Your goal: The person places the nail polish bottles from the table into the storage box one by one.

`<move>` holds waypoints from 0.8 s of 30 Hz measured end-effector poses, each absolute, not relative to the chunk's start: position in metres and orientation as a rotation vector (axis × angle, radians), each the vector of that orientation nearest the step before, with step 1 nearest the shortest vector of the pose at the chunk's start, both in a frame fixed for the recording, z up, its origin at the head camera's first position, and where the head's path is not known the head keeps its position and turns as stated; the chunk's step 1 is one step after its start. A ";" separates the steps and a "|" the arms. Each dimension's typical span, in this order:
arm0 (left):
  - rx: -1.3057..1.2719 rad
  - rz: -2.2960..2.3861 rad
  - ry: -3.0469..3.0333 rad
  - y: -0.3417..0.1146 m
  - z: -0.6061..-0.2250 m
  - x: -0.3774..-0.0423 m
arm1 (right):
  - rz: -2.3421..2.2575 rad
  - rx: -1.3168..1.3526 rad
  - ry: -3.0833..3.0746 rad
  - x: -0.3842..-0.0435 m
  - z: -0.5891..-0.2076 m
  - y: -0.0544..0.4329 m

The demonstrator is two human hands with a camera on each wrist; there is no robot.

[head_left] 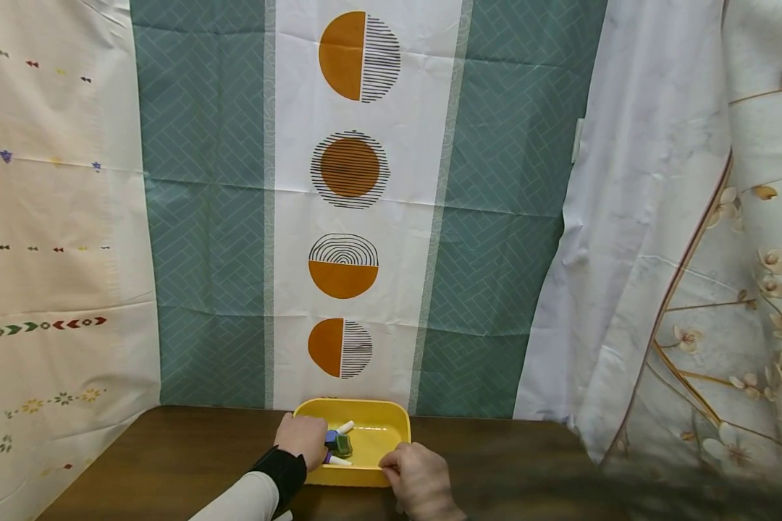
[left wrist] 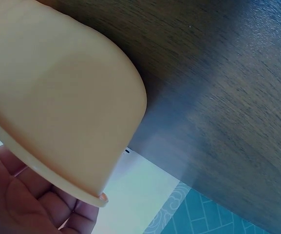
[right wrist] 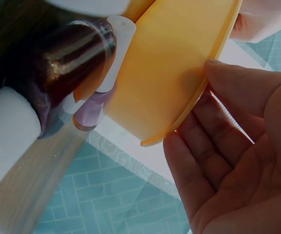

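Observation:
A yellow plastic tray [head_left: 348, 476] with rounded corners sits on the table. My left hand [head_left: 302, 437] holds its left side; in the left wrist view the fingers of that hand [left wrist: 33, 197] curl around the rim. At the front right corner, my right hand [head_left: 422, 474] pinches the rim between thumb and fingers, which the right wrist view shows close up. Inside the tray's left part lie small nail polish bottles: a green one [head_left: 342, 446], a blue one [head_left: 331, 436] and a purple one with a white cap [head_left: 340, 461]. My left hand partly covers them.
Close to the right wrist camera are a dark red nail polish bottle [right wrist: 67, 63] and a purple one [right wrist: 94, 108], both white-capped. The brown wooden table [head_left: 495, 463] ends at a patterned curtain [head_left: 508, 289] behind the tray.

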State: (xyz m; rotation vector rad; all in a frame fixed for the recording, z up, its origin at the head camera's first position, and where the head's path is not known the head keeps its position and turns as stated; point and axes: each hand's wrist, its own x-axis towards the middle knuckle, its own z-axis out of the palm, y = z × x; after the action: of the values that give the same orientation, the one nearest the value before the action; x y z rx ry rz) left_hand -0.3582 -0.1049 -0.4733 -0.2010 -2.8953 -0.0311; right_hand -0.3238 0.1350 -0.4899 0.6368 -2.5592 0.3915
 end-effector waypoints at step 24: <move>-0.270 -0.088 -2.709 -0.127 -0.477 -0.347 | 0.399 0.650 -2.552 -0.325 -0.492 0.136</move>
State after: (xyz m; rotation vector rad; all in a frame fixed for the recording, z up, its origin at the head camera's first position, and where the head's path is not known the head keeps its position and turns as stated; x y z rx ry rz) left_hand -0.3468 -0.1269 -0.4766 -0.2704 -2.7093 -0.0884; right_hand -0.3253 0.1356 -0.4922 0.6502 -2.5519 0.3992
